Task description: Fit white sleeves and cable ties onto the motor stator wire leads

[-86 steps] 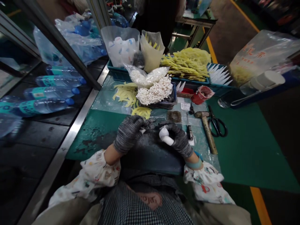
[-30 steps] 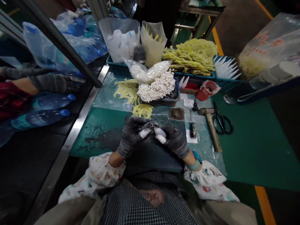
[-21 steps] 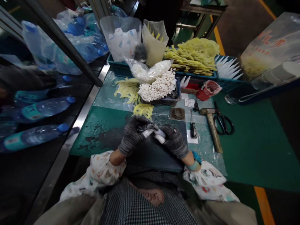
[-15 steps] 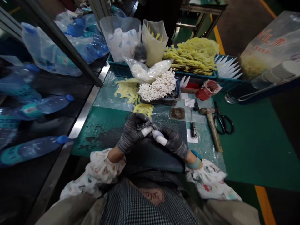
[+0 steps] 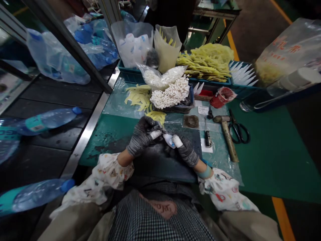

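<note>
My right hand (image 5: 187, 151), in a dark grey glove with white-wrapped fingertips, grips a small white squeeze bottle (image 5: 170, 141) with a blue mark. The bottle tilts, its narrow end pointing toward my left hand (image 5: 142, 136). That hand wears a similar glove, its fingers closed around something small and dark that I cannot make out. Both hands hover over a dark mat (image 5: 165, 165) on the green table. Just beyond them lie pale yellow curved strips (image 5: 156, 116) and a black tray (image 5: 179, 108) with many thin white sticks (image 5: 172, 93).
To the right lie a hammer (image 5: 228, 139), black scissors (image 5: 239, 130), a screwdriver (image 5: 208, 138) and a square brown block (image 5: 191, 121). Teal bins (image 5: 247, 89) line the back. Plastic bottles (image 5: 50, 120) lie on a dark conveyor (image 5: 47, 150) at the left, past a metal edge (image 5: 86, 134).
My right hand has shifted its hold on the squeeze bottle, showing more of its body. On the conveyor, the plastic bottles have moved toward me.
</note>
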`<state>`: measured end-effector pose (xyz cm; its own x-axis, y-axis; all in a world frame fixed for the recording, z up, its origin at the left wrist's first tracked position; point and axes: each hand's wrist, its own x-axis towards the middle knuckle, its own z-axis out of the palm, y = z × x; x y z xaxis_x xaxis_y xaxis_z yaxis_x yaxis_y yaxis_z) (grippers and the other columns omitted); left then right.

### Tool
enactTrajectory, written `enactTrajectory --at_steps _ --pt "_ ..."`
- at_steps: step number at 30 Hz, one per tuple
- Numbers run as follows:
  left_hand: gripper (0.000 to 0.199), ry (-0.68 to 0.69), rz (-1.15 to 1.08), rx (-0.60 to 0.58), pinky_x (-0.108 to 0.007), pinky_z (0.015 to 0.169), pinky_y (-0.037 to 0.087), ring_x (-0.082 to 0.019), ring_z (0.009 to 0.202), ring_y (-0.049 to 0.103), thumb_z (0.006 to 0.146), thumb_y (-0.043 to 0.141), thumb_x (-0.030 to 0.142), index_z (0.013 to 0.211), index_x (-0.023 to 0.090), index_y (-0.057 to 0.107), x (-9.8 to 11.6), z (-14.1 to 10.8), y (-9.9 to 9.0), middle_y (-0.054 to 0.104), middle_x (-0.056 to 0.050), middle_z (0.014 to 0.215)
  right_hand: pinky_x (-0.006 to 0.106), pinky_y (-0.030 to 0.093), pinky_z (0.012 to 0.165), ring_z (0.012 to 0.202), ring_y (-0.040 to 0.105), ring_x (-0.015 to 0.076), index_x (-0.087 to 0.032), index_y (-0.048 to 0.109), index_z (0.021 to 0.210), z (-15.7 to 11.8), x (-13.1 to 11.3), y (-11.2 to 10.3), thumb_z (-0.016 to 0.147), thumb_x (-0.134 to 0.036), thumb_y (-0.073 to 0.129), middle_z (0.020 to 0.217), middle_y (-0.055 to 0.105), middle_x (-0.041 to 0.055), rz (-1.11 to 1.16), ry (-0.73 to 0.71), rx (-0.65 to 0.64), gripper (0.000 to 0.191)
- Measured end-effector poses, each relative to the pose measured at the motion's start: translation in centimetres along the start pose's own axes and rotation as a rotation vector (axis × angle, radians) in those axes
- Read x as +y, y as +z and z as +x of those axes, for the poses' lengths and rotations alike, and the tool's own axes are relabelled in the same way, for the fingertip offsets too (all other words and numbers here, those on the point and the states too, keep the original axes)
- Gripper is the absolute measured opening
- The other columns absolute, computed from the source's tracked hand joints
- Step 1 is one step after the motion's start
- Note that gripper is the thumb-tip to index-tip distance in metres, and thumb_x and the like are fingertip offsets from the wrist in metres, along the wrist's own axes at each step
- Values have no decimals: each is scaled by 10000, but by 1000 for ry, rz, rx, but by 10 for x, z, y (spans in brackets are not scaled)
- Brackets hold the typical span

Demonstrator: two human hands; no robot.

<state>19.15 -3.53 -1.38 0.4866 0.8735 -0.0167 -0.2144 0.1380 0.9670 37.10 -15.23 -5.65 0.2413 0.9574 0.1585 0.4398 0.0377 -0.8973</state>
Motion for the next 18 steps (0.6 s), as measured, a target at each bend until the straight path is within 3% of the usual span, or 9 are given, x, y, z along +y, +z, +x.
enactTrajectory --at_steps 5,8,12,18 --pt "539 12 -21 -36 -255 809 644 -128 834 775 768 1016 276 974 234 519 -1 -5 -11 745 53 899 461 717 1017 1121 839 317 -249 754 1374 -2 -4 16 990 -558 791 1283 861 103 -102 -75 -4 494" --pt "541 -5 -32 -18 -252 817 640 -114 826 753 769 1027 282 973 235 529 -2 -11 -22 742 56 894 505 718 1026 1137 845 344 -225 750 1423 -6 -4 30 1033 -474 729 1329 852 138 -138 -98 -6 464" --pt "581 11 -40 -9 -302 823 659 -151 838 773 772 1050 408 962 248 525 0 -17 -33 748 39 892 463 690 1117 1235 828 308 -243 746 1439 -6 -8 37 1116 -380 585 1382 840 107 -104 -144 -38 387" --pt "596 45 -5 15 -314 811 660 -162 831 771 760 1057 428 927 257 511 12 -19 -35 746 31 872 544 674 1158 1289 799 381 -296 717 1505 -12 -10 47 978 -561 830 1447 802 114 -112 -122 10 601"
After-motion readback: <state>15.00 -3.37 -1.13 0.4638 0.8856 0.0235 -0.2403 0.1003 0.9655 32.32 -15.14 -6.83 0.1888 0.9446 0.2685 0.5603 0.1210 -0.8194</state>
